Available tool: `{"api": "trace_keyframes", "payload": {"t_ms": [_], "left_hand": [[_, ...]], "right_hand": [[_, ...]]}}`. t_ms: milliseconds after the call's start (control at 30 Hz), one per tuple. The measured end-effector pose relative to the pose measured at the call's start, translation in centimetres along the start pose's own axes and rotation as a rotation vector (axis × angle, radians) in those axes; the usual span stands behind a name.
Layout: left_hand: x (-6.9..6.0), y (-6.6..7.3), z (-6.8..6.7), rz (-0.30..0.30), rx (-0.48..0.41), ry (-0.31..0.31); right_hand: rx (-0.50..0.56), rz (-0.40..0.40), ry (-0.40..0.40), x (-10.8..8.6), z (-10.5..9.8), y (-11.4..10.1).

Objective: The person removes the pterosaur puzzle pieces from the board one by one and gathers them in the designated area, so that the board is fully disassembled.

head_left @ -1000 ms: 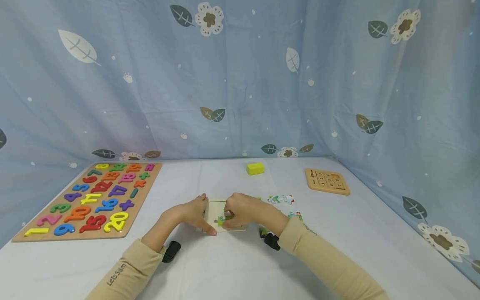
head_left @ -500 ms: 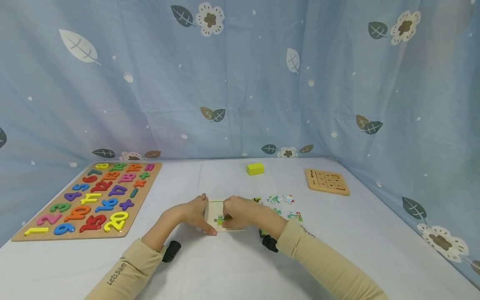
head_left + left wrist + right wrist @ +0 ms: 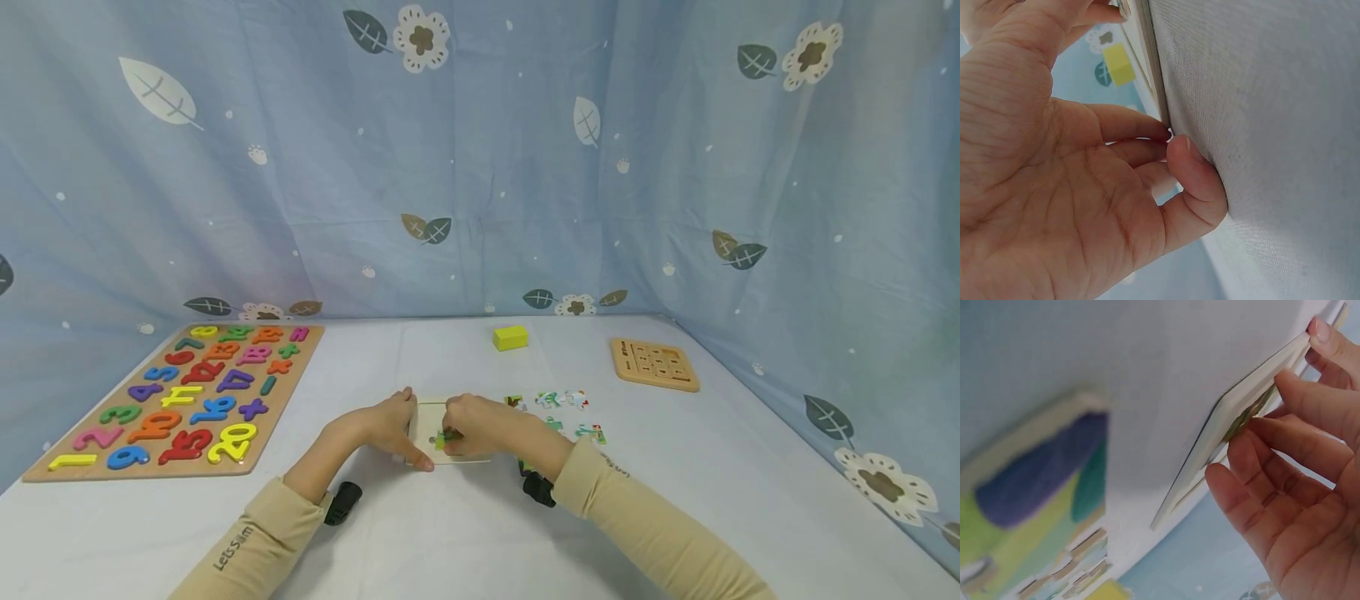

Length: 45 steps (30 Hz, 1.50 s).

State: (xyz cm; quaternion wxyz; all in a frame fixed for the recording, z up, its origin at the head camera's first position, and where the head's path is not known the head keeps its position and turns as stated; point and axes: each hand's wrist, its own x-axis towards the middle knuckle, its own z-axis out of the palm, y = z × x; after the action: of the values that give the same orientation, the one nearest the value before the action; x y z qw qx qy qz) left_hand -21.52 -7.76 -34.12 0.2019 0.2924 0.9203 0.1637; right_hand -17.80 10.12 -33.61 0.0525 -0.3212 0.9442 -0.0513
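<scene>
A shallow wooden puzzle tray (image 3: pixel 430 414) lies on the white cloth in front of the person. My left hand (image 3: pixel 386 425) steadies its left side with spread fingers; the thumb reaches the near left corner, and in the left wrist view the fingertips (image 3: pixel 1157 130) touch the tray's edge. Over the tray's right half, my right hand (image 3: pixel 476 425) pinches a green and brown jigsaw piece (image 3: pixel 1246 420) between thumb and fingers. That piece is low over or touching the tray floor, largely hidden by the fingers. Some of its green part (image 3: pixel 439 442) shows left of the fingertips.
Several loose jigsaw pieces (image 3: pixel 550 400) lie right of the tray, partly behind the right forearm. Farther back are a yellow block (image 3: pixel 511 337) and a small wooden number board (image 3: pixel 678 385). A large board of colourful numbers (image 3: pixel 217 472) is at the left.
My right hand has shifted slightly left and keeps its pinch on the jigsaw piece, which has turned a little. More loose pieces show beside the forearm. The left hand has stayed put.
</scene>
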Motion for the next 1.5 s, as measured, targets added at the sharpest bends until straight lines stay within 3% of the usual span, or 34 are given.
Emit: {"api": "trace_keyframes", "payload": {"t_ms": [333,633,967,1500], "left_hand": [[0.0,0.1,0.1,0.006,-0.016,-0.013],[-0.1,0.2,0.1,0.003,-0.006,-0.003],[-0.2,0.2,0.1,-0.003,0.000,0.001],[0.2,-0.1,0.1,-0.029,-0.004,0.001]], "right_hand": [[-0.004,0.000,0.007,-0.2,0.3,-0.4],[-0.095,-0.009,0.060,-0.2,0.3,-0.4],[-0.066,-0.043,0.060,-0.3,-0.2,-0.2],[-0.073,-0.062,0.069,-2.4,-1.0,0.5]]}}
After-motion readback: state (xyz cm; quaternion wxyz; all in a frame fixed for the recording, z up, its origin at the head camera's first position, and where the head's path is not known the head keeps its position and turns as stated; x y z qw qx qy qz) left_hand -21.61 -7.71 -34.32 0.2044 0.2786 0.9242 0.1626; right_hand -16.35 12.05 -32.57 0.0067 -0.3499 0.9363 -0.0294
